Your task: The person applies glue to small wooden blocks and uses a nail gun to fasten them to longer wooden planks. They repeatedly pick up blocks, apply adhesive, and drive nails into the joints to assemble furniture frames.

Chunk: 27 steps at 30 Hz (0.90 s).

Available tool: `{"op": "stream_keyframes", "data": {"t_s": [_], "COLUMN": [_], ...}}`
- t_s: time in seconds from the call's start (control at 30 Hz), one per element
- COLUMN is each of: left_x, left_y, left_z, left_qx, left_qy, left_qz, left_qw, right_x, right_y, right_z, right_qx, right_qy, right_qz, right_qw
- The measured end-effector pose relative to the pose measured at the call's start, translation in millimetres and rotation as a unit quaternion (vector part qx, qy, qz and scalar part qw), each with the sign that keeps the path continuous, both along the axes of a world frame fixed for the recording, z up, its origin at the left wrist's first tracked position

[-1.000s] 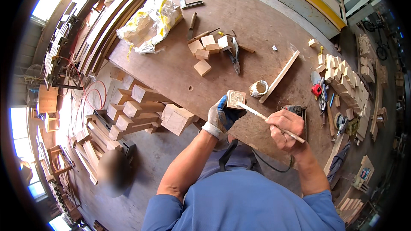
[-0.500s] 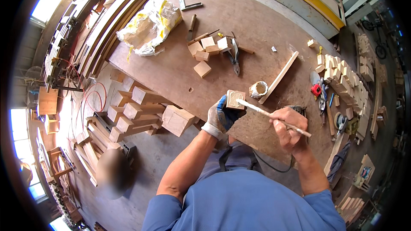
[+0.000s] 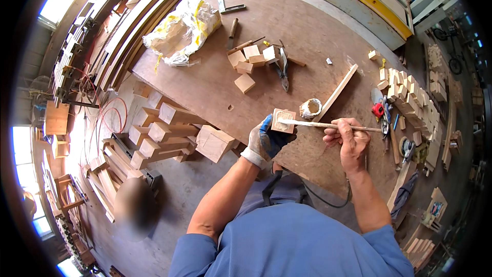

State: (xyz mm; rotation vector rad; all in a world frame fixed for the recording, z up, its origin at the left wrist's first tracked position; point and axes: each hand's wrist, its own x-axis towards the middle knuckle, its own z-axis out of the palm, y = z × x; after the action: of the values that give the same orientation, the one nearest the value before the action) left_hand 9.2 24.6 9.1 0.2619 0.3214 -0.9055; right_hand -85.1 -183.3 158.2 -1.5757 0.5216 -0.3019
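My left hand, in a blue and grey work glove, grips a small square wooden block with its face turned up. Pale, wet-looking glue is smeared on that face. Bare and closed, my right hand pinches the long thin handle of a glue brush. The white tip of the brush rests on the block's face, and the handle lies nearly level, pointing right. A small round pot with a crusted white rim stands on the table just beyond the brush.
On the brown tabletop lie wooden blocks, pliers, a chisel, a metal square, a crumpled plastic bag and a wood strip. Stacked blocks and a red tape measure sit right. Thick timbers stand left.
My right hand has turned the brush from a slant to nearly level, its fingers opening out somewhat around the handle. The block stays in my left hand, almost in place.
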Motion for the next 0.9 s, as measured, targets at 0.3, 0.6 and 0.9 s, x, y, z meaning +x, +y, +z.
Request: {"op": "stream_keyframes", "data": {"t_s": [0.3,0.6,0.9], "left_x": [-1,-3,-5], "left_y": [3,6,11], "left_z": [1,-2,11], "left_qx": [-0.055,-0.027,-0.014], "left_qy": [-0.012,0.014,-0.014], "left_qz": [-0.016,-0.008,0.001], "left_qw": [0.998,0.999,1.000], "right_x": [4,2,1], "right_y": [-13,-10,-28], "right_z": [-15,-2,9], "right_qx": [0.066,-0.004,0.010], "right_qy": [0.000,-0.047,-0.076], "right_qz": [0.003,0.025,-0.031], "right_qw": [0.998,0.999,0.997]}}
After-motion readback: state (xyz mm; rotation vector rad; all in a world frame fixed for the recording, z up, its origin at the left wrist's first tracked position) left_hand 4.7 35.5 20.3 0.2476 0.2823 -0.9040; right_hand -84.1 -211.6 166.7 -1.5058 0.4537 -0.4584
